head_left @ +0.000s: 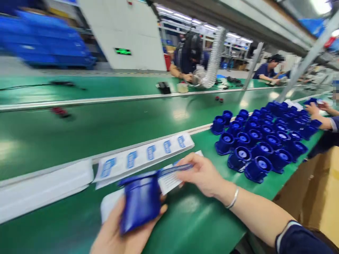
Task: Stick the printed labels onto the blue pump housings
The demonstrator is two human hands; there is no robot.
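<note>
My left hand (132,233) is closed round a dark blue plastic housing (141,204), tilted above the green bench. Between the fingertips of my right hand (200,174) is a white label with small print (169,182), pinched close to the housing's right side. Whether the label touches the housing I cannot tell. Behind my hands lies a strip of white backing sheet with blue printed labels (150,152). A white piece (111,204) shows partly behind my left hand; the rest of it is hidden.
Many blue housings (262,164) stand in rows on the right of the green bench (201,218). Blank white sheets (45,190) lie at left. A co-worker's hands (315,109) are at far right. Other people work across the belt, near a silver duct (215,58). Cardboard (317,180) stands below right.
</note>
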